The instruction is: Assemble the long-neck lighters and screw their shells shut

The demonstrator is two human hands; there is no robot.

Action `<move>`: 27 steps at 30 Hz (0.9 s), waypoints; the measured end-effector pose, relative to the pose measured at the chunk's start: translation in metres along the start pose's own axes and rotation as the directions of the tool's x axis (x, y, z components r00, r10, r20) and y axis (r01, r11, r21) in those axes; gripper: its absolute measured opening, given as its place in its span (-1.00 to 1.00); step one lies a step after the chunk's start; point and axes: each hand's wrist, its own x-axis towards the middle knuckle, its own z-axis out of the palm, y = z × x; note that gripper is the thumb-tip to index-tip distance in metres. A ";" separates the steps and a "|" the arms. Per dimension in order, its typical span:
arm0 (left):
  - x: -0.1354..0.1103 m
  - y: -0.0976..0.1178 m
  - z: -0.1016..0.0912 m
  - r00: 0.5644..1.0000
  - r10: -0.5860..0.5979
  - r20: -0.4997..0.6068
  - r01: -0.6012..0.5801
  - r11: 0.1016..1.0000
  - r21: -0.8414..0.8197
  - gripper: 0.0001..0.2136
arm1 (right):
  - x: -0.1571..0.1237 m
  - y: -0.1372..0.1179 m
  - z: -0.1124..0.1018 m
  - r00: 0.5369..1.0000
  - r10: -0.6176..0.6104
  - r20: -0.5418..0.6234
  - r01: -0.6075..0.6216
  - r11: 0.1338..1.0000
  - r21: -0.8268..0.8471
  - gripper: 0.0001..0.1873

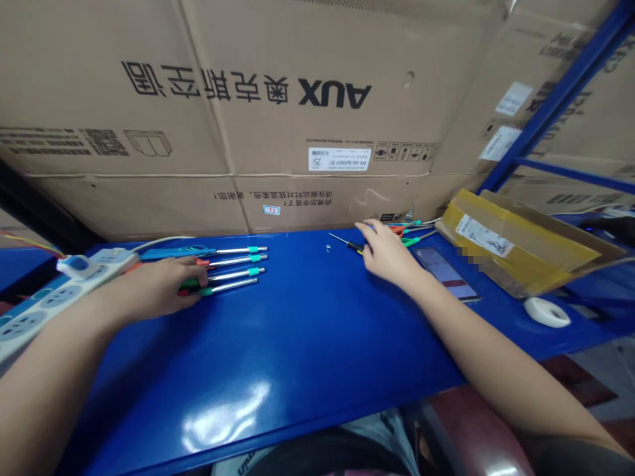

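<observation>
Several long-neck lighters, by their look, lie side by side at the left, with coloured handles, metal tubes and mostly turquoise rings near the tips. My left hand (166, 287) is over their handles, thumb and fingers closed around a green-handled lighter (235, 276). Above it in the row is a blue lighter (198, 252). My right hand (389, 254) rests low at the back, fingers apart, beside a small screwdriver (353, 246) with a black and yellow handle. The hand partly hides that handle. Behind it are orange and green tools (411, 231), partly covered. Tiny white bits (328, 248) lie left of the screwdriver.
A white power strip (59, 297) runs along the left edge of the blue table (297, 344). Large cardboard boxes (297, 125) form a wall behind. At right are a phone (449, 274), an open taped carton (516, 244), a white rounded object (546, 313) and a blue rack post (555, 99).
</observation>
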 end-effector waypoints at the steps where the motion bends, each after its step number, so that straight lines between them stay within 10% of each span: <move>1: 0.002 0.002 -0.001 0.998 0.017 0.056 -0.017 1.000 -0.009 -0.88 | -0.005 -0.013 -0.002 0.997 -0.071 0.010 0.071 0.997 0.019 -0.40; 6: 0.009 0.021 0.003 0.966 0.093 0.243 -0.099 0.995 0.010 -0.76 | -0.032 -0.063 0.003 0.913 -0.404 0.057 0.395 0.911 0.117 -0.56; 13: 0.014 0.077 0.043 0.959 0.283 -0.004 -0.283 0.959 0.018 -0.80 | -0.044 -0.070 0.012 0.828 -0.554 0.092 0.511 0.811 0.286 -0.65; 19: 0.012 0.120 0.069 0.942 0.329 -0.062 -0.335 0.932 -0.139 -0.75 | -0.041 -0.075 0.016 0.795 -0.582 0.171 0.513 0.796 0.320 -0.80; 27: 0.010 0.104 0.048 0.958 0.262 -0.115 -0.272 0.958 -0.085 -0.58 | -0.030 -0.036 -0.008 0.783 -0.457 0.422 0.380 0.888 0.258 -0.92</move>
